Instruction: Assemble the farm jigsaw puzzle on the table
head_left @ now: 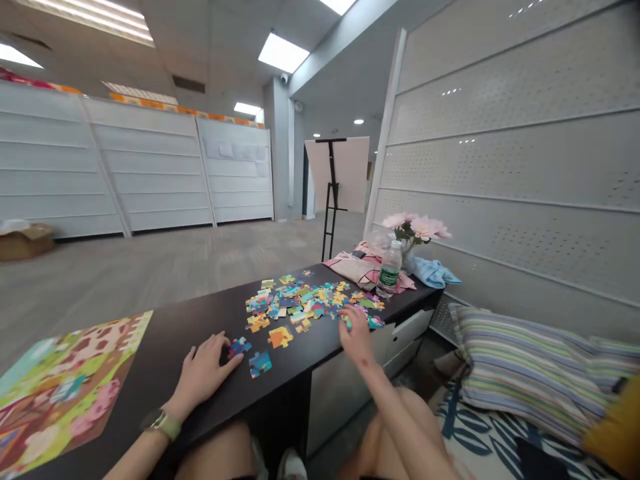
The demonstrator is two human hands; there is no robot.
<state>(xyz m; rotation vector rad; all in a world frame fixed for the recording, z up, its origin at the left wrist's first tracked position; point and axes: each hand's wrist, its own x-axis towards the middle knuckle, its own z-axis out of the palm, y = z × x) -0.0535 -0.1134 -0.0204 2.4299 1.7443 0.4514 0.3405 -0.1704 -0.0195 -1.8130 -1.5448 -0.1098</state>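
Observation:
On the dark tabletop lies a heap of mixed puzzle pieces. My left hand rests left of the heap, its thumb and fingers spread around a dark blue puzzle piece. Close by lie a lighter blue piece and an orange piece, both apart from the heap. At the heap's right front edge is my right hand, fingers bent, with a small yellow-green puzzle piece between thumb and fingers. A green-strapped watch is on my left wrist.
A colourful picture sheet covers the table's left end. Toward the right end stand a water bottle and pink flowers, beside pink cloth and blue cloth. A striped pillow lies on the seat at right.

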